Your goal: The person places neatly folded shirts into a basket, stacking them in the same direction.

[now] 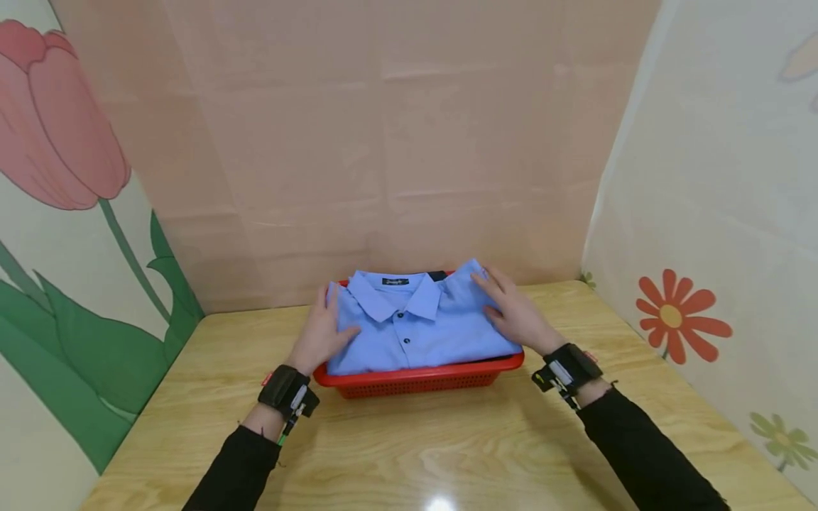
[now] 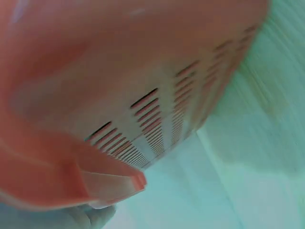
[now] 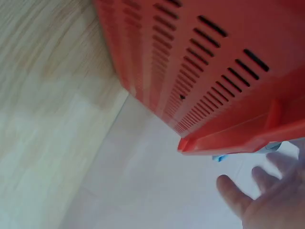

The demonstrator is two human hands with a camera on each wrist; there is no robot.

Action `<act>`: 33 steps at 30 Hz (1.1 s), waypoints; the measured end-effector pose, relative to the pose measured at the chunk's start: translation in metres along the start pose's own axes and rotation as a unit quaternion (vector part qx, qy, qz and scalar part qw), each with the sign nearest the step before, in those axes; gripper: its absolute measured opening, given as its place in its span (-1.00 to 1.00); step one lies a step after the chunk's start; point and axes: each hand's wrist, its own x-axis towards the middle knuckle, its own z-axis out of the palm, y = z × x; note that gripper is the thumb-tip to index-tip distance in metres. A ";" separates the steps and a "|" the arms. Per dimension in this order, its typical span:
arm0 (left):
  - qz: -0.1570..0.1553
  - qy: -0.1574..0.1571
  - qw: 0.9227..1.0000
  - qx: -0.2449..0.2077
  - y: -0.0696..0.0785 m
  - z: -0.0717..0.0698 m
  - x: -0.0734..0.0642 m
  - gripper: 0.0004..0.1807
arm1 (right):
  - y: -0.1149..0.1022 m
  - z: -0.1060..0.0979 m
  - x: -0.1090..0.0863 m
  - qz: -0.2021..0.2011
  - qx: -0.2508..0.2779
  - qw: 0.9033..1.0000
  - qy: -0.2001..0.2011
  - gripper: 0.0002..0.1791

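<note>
A folded light blue collared shirt [image 1: 377, 348] lies face up in a red plastic basket [image 1: 415, 384], its collar toward the far side. My left hand [image 1: 322, 332] rests at the shirt's left edge, with the thumb stretched across the front. On the opposite side, my right hand [image 1: 519, 316] touches the right shoulder and edge of the shirt with spread, nearly straight fingers. In the left wrist view the basket's slotted wall [image 2: 62, 105] hides most of that hand. The right wrist view shows relaxed right fingers [image 3: 233, 195] beyond the basket rim.
The basket stands on a light wood table [image 1: 409, 440] near its far edge. Behind it rises a brownish-pink covered wall [image 1: 383, 142]. Flower-printed panels flank both sides, with a large tulip [image 1: 64, 128] on the left. Something dark [image 1: 437, 275] shows behind the collar.
</note>
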 end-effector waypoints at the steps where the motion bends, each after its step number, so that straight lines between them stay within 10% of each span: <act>1: 0.019 -0.003 0.999 0.038 0.001 0.002 -0.003 -0.08 | -0.001 0.000 0.000 -0.013 -0.021 1.000 -0.015 -0.34; 9: 0.062 -0.094 0.982 0.153 0.005 0.008 -0.015 -0.19 | -0.008 0.001 0.002 0.023 -0.038 0.986 -0.162 -0.44; 21: 0.044 -0.131 0.974 0.181 0.000 0.014 -0.007 -0.20 | -0.012 0.014 0.012 0.057 -0.039 0.970 -0.231 -0.41; 27: 0.043 -0.127 0.974 0.183 -0.002 0.019 -0.008 -0.23 | -0.010 0.016 0.006 0.057 -0.021 0.978 -0.201 -0.46; 33: 0.054 -0.079 0.990 0.101 -0.010 0.019 -0.009 -0.36 | -0.008 0.010 -0.012 0.040 0.085 0.986 -0.138 -0.50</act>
